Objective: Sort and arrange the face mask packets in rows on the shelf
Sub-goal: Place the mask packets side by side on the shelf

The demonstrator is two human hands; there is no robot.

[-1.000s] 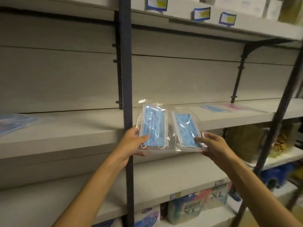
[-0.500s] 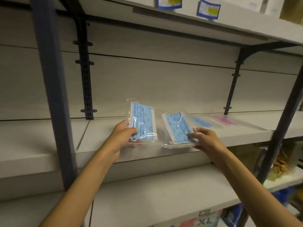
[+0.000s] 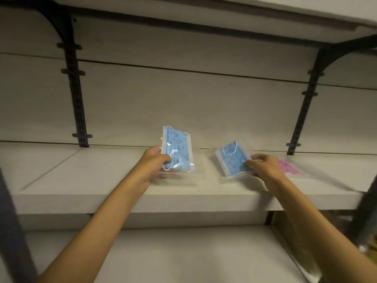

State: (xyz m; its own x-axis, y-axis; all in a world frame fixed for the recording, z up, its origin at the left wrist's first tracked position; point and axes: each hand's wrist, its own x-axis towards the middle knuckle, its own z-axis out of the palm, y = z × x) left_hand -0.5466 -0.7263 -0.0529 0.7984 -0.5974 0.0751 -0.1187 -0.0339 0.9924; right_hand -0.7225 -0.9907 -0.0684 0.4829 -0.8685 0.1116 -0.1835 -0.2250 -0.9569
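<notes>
My left hand point(image 3: 153, 162) grips a clear packet of blue face masks point(image 3: 178, 148) by its lower left edge, held tilted up just above the grey shelf point(image 3: 85, 172). My right hand point(image 3: 263, 166) pinches a second blue mask packet point(image 3: 232, 158) at its right side, low over the shelf surface. The two packets are apart, side by side. A pink mask packet point(image 3: 287, 166) lies flat on the shelf just right of my right hand, partly hidden by it.
Dark metal uprights with brackets stand against the back wall at left point(image 3: 75, 88) and right point(image 3: 304, 111). Another shelf board point(image 3: 204, 5) hangs overhead and a lower shelf point(image 3: 183, 254) sits below. A dark post point(image 3: 12, 231) crosses the near left.
The view has closed in on the shelf. Both hands have carried the blue packets farther in over the board and spread them apart.
</notes>
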